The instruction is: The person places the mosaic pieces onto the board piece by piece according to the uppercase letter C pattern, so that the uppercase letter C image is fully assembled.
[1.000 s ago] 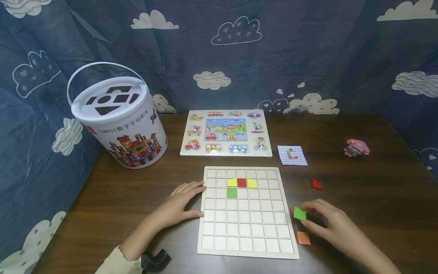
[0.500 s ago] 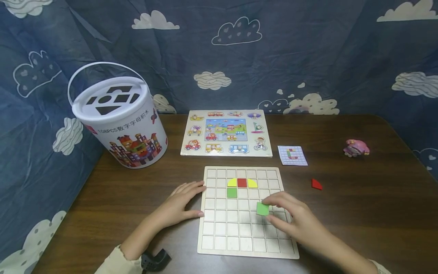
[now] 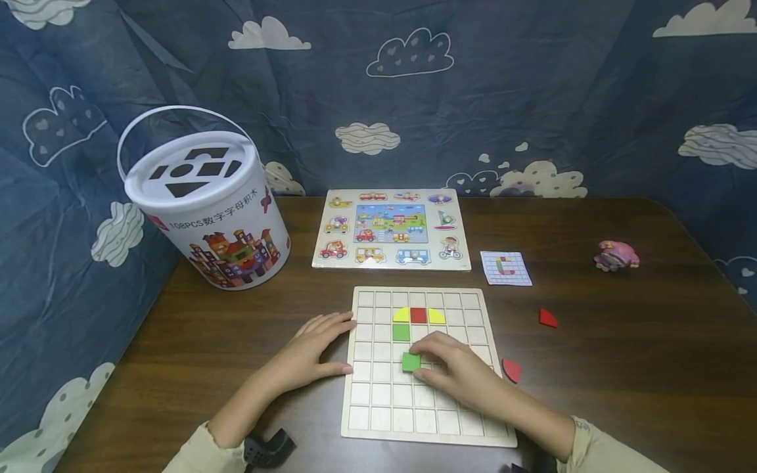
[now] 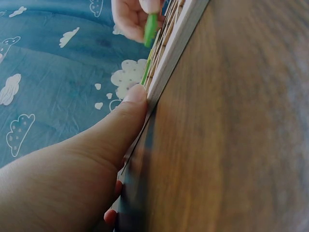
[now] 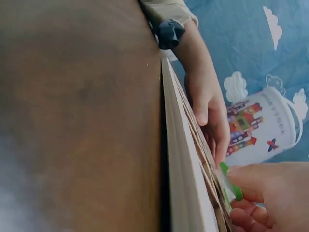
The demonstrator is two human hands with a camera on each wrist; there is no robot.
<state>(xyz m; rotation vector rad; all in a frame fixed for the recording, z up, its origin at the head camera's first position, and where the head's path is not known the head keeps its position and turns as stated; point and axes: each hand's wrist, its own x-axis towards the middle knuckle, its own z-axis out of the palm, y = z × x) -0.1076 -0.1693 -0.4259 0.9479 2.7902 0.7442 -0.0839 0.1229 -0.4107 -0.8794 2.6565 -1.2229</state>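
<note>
2 hands are at the wooden grid board (image 3: 378, 430), which lies flat on the dark wooden table (image 3: 621, 368). We note the right hand (image 3: 458, 373) over the board's middle, its thumb and fingertips pinched on a green square tile (image 3: 411, 361); the tile sits tilted over the cells just below the green tile already seated (image 3: 401, 332), and the right wrist view shows it edge-on, close to the board surface; we cannot tell whether it touches. The left hand (image 3: 313, 351) rests against the board's left edge, fingers straight and relaxed, thumb pressed to the rim, holding nothing. 3 tiles fill the row above the seated green one: yellow quarter (image 3: 401, 315), red square (image 3: 418, 315), yellow quarter (image 3: 436, 316). 2 red pieces lie on the table right of the board, one near (image 3: 511, 370), one farther (image 3: 547, 318). Behind the board we see a vehicle puzzle (image 3: 391, 228), a pattern card (image 3: 505, 268), a white bucket (image 3: 207, 210) at left and a pink toy (image 3: 616, 255) at far right.
</note>
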